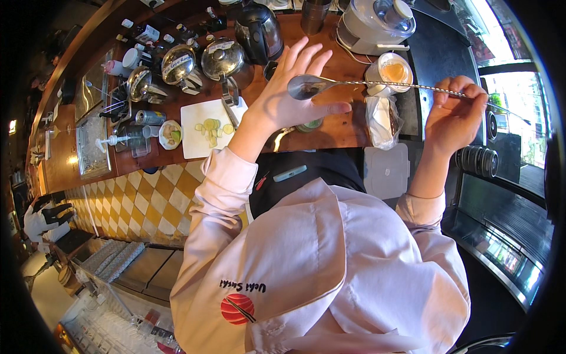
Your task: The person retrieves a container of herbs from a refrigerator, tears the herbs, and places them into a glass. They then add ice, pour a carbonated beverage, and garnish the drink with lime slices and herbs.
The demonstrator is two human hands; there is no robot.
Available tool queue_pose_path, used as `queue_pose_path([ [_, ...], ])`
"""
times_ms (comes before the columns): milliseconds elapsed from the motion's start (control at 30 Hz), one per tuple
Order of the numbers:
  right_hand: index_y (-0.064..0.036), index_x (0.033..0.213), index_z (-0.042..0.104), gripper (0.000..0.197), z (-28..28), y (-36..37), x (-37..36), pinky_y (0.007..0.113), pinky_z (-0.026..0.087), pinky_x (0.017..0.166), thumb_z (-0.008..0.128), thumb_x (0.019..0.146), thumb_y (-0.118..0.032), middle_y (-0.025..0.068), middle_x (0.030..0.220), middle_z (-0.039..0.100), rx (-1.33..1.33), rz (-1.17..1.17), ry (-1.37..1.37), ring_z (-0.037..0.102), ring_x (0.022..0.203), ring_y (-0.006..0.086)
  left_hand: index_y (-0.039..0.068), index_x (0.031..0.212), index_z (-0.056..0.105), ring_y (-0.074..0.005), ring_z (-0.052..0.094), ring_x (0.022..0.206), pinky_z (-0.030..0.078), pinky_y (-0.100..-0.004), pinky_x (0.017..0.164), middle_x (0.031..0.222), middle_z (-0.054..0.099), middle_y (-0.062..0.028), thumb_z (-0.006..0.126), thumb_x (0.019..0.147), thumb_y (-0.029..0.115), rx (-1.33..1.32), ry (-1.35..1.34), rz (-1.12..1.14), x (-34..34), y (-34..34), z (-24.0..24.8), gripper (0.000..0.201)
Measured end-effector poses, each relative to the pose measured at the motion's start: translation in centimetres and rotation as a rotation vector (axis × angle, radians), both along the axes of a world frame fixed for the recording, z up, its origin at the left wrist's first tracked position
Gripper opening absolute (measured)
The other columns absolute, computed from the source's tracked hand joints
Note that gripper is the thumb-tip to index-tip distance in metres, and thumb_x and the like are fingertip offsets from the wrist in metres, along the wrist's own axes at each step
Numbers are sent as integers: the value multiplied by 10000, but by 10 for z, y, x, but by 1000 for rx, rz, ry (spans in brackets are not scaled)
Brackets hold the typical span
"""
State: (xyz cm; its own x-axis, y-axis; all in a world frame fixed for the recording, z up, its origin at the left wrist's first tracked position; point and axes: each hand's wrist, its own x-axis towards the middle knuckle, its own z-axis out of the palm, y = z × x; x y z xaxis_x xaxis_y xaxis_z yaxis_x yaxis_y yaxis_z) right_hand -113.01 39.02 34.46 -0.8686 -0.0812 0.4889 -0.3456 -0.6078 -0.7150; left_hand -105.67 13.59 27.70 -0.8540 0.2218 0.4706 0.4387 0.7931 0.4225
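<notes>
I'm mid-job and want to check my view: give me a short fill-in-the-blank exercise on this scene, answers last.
1. The right hand grips the twisted shaft of a long metal ____.
2. The cutting board under the pale green slices is coloured ____.
3. The kettle is coloured ____.

Missing words: spoon; white; black.

Our left hand point(274, 97) is splayed, its fingers point(299, 56) pointing away from us, the thumb point(333, 109) out to the right. Our right hand point(457, 121) curls into a pinch. Both our forearms point(429, 174) reach forward, well apart.
</notes>
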Motion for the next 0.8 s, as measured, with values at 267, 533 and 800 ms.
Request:
queue_pose_path([
  [267,-67,924,439,322,23,-28,-3,318,434,521,249,1013,-311,172,842,488,-28,239,198,480,563,257,-96,1306,376,-437,268,1319,248,-524,1081,1338,398,-246,591,614,778,-130,13,107,22,-18,57,1135],
  [533,-76,900,446,326,47,-79,5,295,424,505,262,1010,-321,155,853,491,-18,395,262,491,561,233,-111,1286,389,-430,292,1310,266,-488,1083,1312,420,-254,604,599,774,-101,36,215,58,-62,77,1141],
  [800,-63,909,470,337,52,-175,23,273,436,540,268,1022,-309,136,870,487,-81,580,195,488,596,200,-115,1298,371,-428,284,1313,259,-493,1083,1319,412,-258,599,618,765,-141,13,367,113,-136,100,1136],
])
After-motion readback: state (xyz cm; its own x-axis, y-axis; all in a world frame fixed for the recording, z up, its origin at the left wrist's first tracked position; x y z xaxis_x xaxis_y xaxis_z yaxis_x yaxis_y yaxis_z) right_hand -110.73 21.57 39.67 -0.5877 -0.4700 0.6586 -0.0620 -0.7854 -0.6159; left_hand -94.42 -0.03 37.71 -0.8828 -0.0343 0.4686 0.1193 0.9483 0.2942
